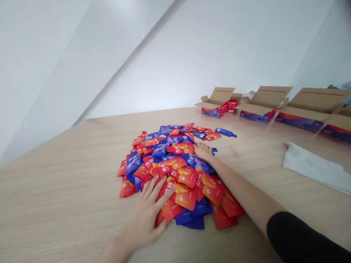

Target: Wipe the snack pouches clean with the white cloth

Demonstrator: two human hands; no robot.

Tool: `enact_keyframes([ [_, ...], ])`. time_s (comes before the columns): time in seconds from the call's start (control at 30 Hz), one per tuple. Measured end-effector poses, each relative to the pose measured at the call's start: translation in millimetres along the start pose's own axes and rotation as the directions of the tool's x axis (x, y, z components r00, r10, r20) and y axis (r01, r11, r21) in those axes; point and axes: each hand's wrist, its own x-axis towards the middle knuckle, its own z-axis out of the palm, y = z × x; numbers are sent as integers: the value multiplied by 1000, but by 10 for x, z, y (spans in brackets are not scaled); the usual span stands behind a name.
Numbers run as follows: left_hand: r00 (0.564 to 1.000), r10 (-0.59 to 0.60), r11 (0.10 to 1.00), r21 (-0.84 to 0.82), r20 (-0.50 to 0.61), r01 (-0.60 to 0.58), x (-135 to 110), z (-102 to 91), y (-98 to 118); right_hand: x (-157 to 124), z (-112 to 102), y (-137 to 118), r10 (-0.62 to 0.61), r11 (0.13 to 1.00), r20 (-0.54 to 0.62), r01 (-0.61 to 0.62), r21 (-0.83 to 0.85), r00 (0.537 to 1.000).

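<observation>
Head view looks down on a pale wood-grain worktop (68, 204) with a row of open cardboard cartons (263, 106) along its far right side, their fronts printed in red and blue. A folded white cloth (312, 168) lies nearer me on the right. In the middle of the worktop sits a loose heap of overlapping red-orange and blue sachets (186, 179) with Chinese print, and a single blue sachet (225, 132) lies just off its far edge. My left grip (145, 215) rests flat on the near edge of the heap, fingers spread apart and thumb out, closed on nothing. My right grip (203, 151) reaches in from the right, a black sleeve (296, 237) on the arm behind it, and lies open at the heap's far side, touching the sachets without clamping any
</observation>
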Motion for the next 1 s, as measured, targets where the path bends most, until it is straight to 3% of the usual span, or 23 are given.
enact_keyframes([
  [0.3,998,-41,996,72,-52,45,-461,-83,-391,-69,245,-764,-7,999,16,6,53,1000],
  [0.53,991,-116,992,35,-67,119,-724,-163,-670,-168,402,-1305,24,996,44,-28,85,999],
  [0.77,988,-144,990,-3,-53,144,-1019,-239,-931,-258,501,-1735,49,987,109,-65,148,993],
  [0.9,972,-208,976,-92,-112,199,-1149,-239,-1125,-281,515,-1942,59,979,154,-87,183,986],
  [1.0,939,-295,953,-126,-177,276,-1160,-297,-1096,-266,454,-2001,51,974,187,-90,206,981],
])
